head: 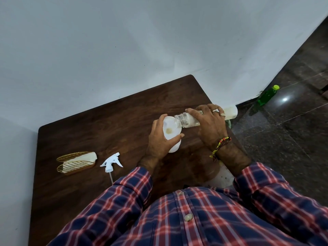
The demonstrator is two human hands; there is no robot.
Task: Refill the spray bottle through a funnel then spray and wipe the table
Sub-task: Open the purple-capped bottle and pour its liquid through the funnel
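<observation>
Hands, left (160,139) steadying funnel (171,128), right (209,123) tipping bottle (184,120)

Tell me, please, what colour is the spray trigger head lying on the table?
White, seen in the head view: spray trigger head.

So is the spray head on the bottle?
Off. The spray head lies on the table, apart from the bottle under the funnel.

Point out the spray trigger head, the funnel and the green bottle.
spray trigger head (111,162): head view, on its white body.
funnel (170,129): head view, on its inner wall.
green bottle (265,96): head view, on its green body.
</observation>
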